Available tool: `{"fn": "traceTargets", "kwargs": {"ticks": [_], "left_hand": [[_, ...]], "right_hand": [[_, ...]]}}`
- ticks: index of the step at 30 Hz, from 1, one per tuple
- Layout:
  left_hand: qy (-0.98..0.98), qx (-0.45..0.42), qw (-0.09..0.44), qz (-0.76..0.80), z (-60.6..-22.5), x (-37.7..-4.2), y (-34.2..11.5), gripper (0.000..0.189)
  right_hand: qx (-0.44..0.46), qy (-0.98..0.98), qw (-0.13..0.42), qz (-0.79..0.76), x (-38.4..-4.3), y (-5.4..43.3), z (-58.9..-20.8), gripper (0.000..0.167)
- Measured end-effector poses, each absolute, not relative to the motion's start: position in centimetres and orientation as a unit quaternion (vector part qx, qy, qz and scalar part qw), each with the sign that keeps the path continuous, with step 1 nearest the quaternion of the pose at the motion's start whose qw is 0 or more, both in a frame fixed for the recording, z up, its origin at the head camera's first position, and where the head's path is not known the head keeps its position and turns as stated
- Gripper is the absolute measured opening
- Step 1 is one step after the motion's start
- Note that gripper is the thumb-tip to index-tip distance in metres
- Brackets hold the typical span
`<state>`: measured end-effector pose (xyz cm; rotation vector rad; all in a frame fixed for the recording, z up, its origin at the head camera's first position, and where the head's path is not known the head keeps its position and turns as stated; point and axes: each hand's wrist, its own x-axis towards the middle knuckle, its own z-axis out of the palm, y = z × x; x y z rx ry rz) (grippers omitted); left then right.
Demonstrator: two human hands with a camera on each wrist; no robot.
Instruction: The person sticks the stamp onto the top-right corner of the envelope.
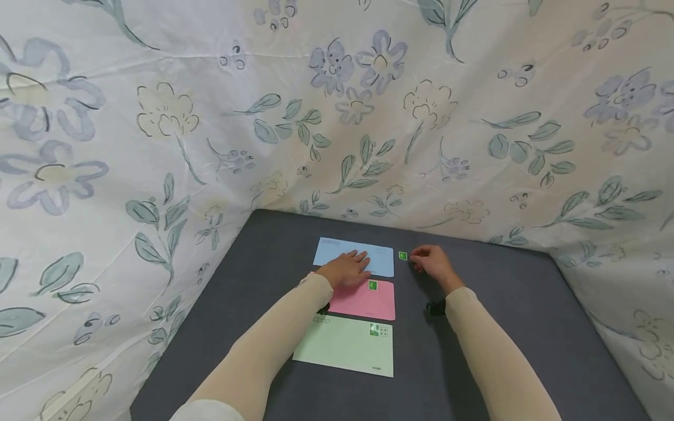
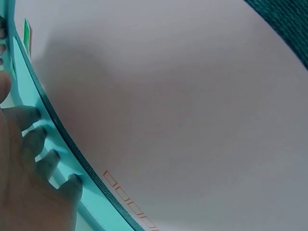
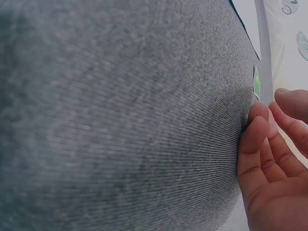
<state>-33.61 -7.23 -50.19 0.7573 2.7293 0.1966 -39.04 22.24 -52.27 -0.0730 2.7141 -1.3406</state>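
Note:
My left hand [image 1: 344,269] rests palm down with spread fingers on a light blue envelope [image 1: 380,257] at the back of the dark table. In the left wrist view those fingers [image 2: 46,163] touch the envelope near its front edge. A small green postage stamp [image 1: 402,255] with a white border lies just off the envelope's right end. Right beside it is my right hand [image 1: 432,263], its fingers loosely bent. The right wrist view shows the stamp [image 3: 256,83] just beyond the fingertips, with nothing visible between thumb and fingers.
Nearer to me lies a pink envelope [image 1: 363,305] bearing a green stamp [image 1: 372,285], partly under my left forearm. In front of it is a pale green envelope [image 1: 342,345], also stamped. Floral fabric [image 1: 358,146] hangs behind the table [image 1: 253,280] and along its sides.

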Motion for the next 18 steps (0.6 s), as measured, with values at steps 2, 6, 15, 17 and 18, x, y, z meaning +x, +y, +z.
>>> {"fn": "traceTargets", "kwargs": {"ticks": [2,6,15,17,18], "left_hand": [[0.950,0.265,0.151,0.067,-50.1,-33.5,-7.3,0.066],[0.949,0.267,0.155,0.063,-50.1,-33.3,-7.4,0.066],[0.950,0.267,0.147,0.062,-50.3,-33.5,-7.5,0.066],[0.950,0.266,0.148,0.064,-50.3,-33.4,-7.5,0.066],[0.950,0.266,0.148,0.063,-50.2,-33.4,-7.6,0.066]], "right_hand": [[-0.019,0.895,0.063,-0.441,-39.2,22.0,-52.2,0.020],[-0.019,0.895,0.079,-0.439,-39.6,21.8,-52.1,0.021],[-0.004,0.903,0.084,-0.422,-40.3,21.7,-51.9,0.021],[-0.005,0.906,0.086,-0.415,-40.4,21.7,-51.8,0.022],[-0.004,0.907,0.088,-0.412,-40.5,21.6,-51.9,0.022]]}}
